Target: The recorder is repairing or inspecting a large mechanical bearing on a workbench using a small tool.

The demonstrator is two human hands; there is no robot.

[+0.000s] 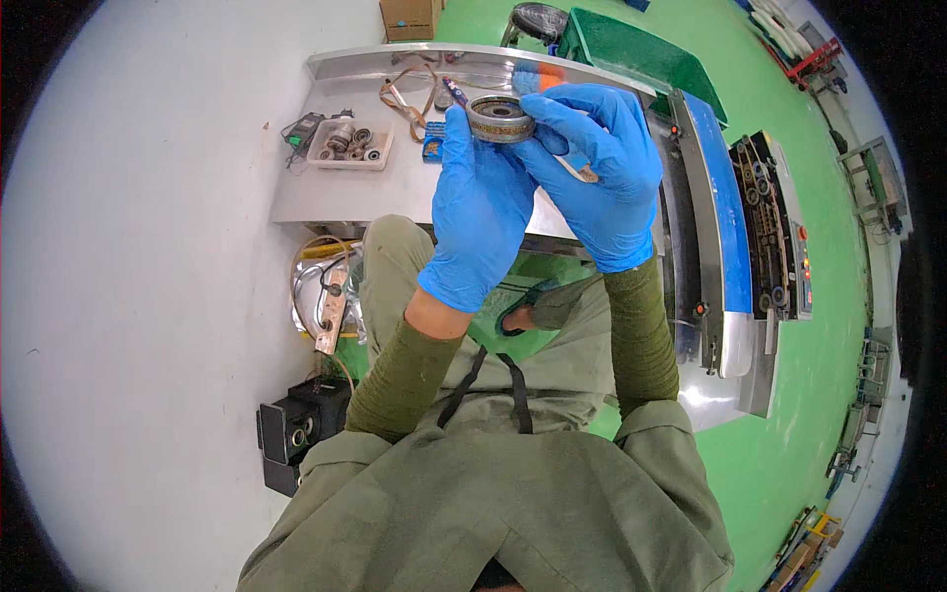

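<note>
Up over the steel bench, both my hands, in blue gloves, hold a round metal wheel (498, 131). It has a dark face with a hole in its centre and a brownish band around its side. My left hand (478, 212) supports it from the left and below, fingers closed against it. My right hand (607, 163) grips its right edge with thumb and fingers; some fingertips are hidden behind the wheel and the glove. On the bench to the left, a white plastic tray (342, 164) contains several small, worn round metal parts (345, 140).
The steel bench (326, 201) carries a brown strap (418, 69), a pen-like stick (398, 96), a small blue box (432, 150) and a black adapter (302, 131). A blue-covered machine (728, 197) stands right. A power strip (333, 308) lies lower left; a green bin (636, 54) is behind.
</note>
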